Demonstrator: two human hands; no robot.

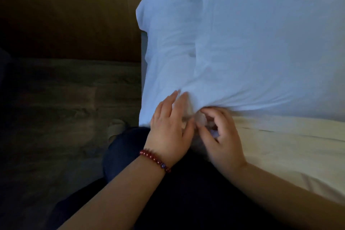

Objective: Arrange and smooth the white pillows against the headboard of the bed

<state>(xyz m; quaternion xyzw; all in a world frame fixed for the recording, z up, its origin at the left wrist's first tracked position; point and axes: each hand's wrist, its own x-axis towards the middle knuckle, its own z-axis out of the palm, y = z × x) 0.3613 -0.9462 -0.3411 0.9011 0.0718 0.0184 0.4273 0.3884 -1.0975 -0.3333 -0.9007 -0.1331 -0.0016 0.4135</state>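
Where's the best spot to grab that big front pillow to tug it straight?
Take the front pillow by its near corner, from the near side: the cover bunches loose there, where the right hand pinches it; elsewhere it is plump and taut.

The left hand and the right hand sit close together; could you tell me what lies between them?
In the head view, the bunched corner of the front white pillow lies between them; the right hand pinches it, the left hand touches it.
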